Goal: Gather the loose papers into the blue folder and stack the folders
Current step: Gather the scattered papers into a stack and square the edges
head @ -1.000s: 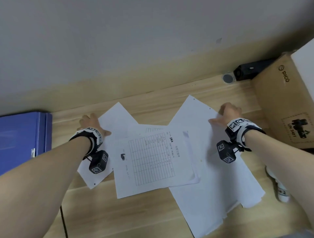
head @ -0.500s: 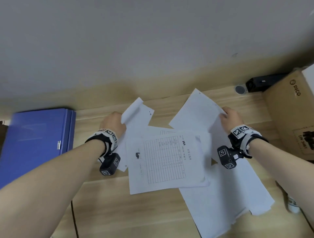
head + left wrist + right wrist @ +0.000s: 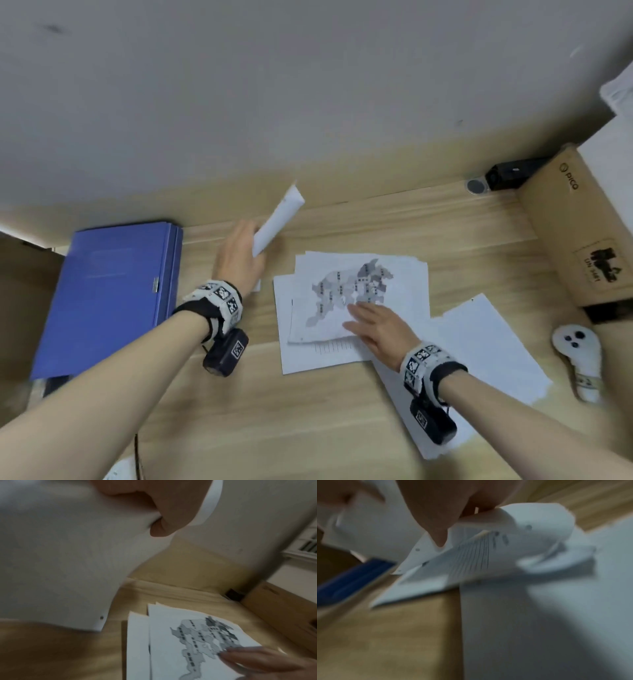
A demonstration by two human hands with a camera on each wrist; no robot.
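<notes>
The closed blue folder (image 3: 109, 294) lies at the left of the wooden desk (image 3: 308, 428). My left hand (image 3: 239, 255) grips a blank white sheet (image 3: 279, 217) and holds it raised and curled just right of the folder; in the left wrist view the sheet (image 3: 60, 561) fills the left side. My right hand (image 3: 371, 325) rests flat, fingers straight, on a sheet printed with a grey map (image 3: 352, 291), which tops a small pile in the middle. More blank sheets (image 3: 486, 349) lie under my right forearm. The right wrist view is blurred, with papers (image 3: 488, 555) curling under my fingers (image 3: 436, 520).
A cardboard box (image 3: 582, 233) stands at the right edge, with a black device (image 3: 510, 173) behind it against the wall. A white hand controller (image 3: 579, 356) lies on the desk in front of the box. Bare desk shows in front of the papers.
My left hand has lifted its sheet clear of the desk and up beside the folder. My right hand left the far corner of the right-hand sheets and now lies flat on the map sheet.
</notes>
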